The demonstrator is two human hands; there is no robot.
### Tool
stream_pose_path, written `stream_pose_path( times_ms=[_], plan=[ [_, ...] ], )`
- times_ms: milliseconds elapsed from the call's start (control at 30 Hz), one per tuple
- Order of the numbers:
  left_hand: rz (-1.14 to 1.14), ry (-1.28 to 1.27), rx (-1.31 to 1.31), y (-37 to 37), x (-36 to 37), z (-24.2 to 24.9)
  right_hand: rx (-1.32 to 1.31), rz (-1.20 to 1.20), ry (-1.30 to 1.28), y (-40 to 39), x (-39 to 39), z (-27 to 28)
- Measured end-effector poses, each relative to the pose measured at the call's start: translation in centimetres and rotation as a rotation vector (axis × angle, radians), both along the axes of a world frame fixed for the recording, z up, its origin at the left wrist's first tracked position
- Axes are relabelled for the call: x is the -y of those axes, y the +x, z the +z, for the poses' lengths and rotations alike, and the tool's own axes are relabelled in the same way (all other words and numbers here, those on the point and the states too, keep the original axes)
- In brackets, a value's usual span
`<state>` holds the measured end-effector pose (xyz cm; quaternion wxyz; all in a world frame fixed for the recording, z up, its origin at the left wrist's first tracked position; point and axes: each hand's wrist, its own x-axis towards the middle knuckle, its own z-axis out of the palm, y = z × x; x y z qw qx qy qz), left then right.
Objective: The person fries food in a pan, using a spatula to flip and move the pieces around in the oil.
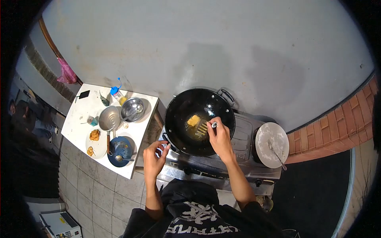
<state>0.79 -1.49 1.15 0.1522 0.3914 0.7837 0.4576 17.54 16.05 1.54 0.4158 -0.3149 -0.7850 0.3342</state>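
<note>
A black wok (182, 139) sits on the gas stove (243, 139), with oil at its bottom and one golden fried piece (193, 120) in it. My right hand (220, 139) is closed round the handle of a slotted metal spatula (201, 129), whose head lies just right of the piece. At the wok's lower left side, my left hand (155, 158) is by the wok's handle (170, 142), its fingers partly bent and apart, holding nothing.
Right of the wok, a flour-dusted plate (272, 139) holds a fork. The white table (75, 131) at left bears a plate of fried pieces (94, 135), a saucepan (109, 118), a steel bowl (131, 104), a blue plate (120, 147) and an oil bottle (118, 94). A person (33, 119) is at far left.
</note>
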Motion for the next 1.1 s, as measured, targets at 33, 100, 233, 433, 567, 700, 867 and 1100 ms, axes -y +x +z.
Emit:
stream_pose_path(
  times_ms=[33,100,233,433,567,700,867,1100],
  plan=[
    [0.005,-0.023,0.016,0.1,-0.1,0.3,0.001,-0.004,-0.003,0.0,0.0,0.0],
    [0.006,-0.048,0.031,0.2,-0.1,0.8,0.043,-0.008,-0.034,-0.1,-0.2,0.0],
    [-0.002,-0.029,-0.003,0.0,-0.2,0.1,0.03,-0.022,0.001,-0.4,-1.0,-0.8],
    [0.005,0.047,-0.066,-0.3,0.1,0.0,-0.122,-0.119,-0.07,-0.3,-2.2,-1.0],
    [0.019,-0.049,0.017,-0.1,0.2,0.7,-0.09,-0.127,-0.075,-0.2,-2.4,0.0],
    [0.022,-0.053,0.032,0.0,0.1,0.8,-0.052,-0.105,-0.061,0.3,-1.7,0.6],
    [0.03,0.014,-0.056,-0.1,-0.1,-0.1,-0.019,-0.062,-0.138,0.6,-0.6,0.8],
    [-0.001,0.051,-0.087,-0.1,-0.4,-0.5,0.029,-0.115,-0.097,0.5,-0.5,1.0]
  ],
)
